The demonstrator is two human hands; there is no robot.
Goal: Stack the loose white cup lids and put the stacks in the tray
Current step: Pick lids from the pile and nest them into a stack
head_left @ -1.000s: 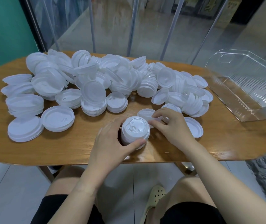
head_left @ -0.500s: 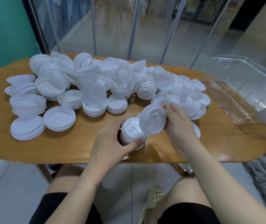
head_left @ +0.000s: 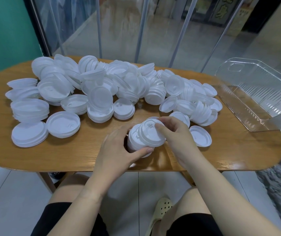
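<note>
A short stack of white lids (head_left: 136,143) stands near the table's front edge, and my left hand (head_left: 117,150) grips its side with thumb and fingers curled round it. My right hand (head_left: 175,135) holds a single white lid (head_left: 150,133) tilted over the top of that stack, touching it. A big heap of loose white lids (head_left: 119,86) covers the back and left of the table. One lid (head_left: 200,136) lies alone just right of my right hand. The clear plastic tray (head_left: 255,99) sits at the table's right end with nothing in it.
The oval wooden table (head_left: 85,150) has bare wood along its front edge and between the lids and the tray. Small stacks of lids (head_left: 29,109) stand at the left. Glass panels and metal posts rise behind the table. My knees are under the front edge.
My right hand picked a lid from beside the stack, lifted it, and brought it down tilted onto the stack's top. My left hand has kept its grip on the stack.
</note>
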